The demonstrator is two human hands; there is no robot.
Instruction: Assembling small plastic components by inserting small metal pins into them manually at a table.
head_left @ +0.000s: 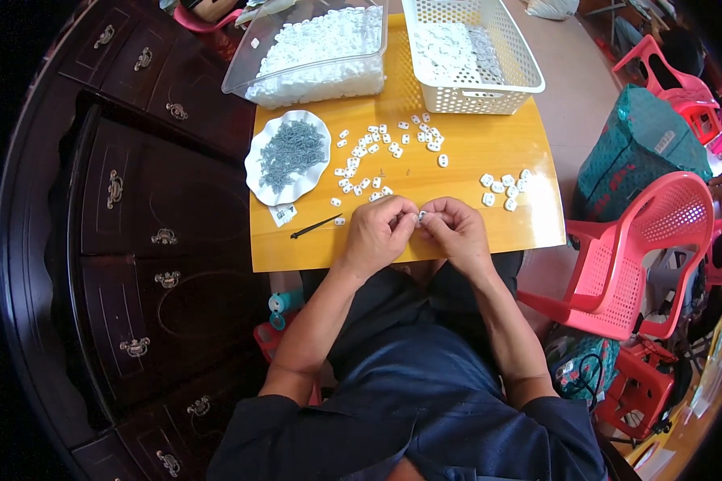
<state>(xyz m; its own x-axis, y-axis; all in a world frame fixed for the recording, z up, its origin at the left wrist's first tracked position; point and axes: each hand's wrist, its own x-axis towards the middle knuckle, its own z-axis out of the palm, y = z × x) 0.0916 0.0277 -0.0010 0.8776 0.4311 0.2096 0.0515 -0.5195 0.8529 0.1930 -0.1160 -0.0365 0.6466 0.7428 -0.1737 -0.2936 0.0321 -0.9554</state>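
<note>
White and small, one piece sits pinched by the fingertips of left hand and right hand over the near edge of the desk, presumably for fine control. A black stick lies left; another cluster sits right, seemingly kept apart from the loose pieces. A scalloped dish corrals slender grey parts; behind, a clear bin and perforated basket likely leave working room.

Small white piece between fingers
</note>
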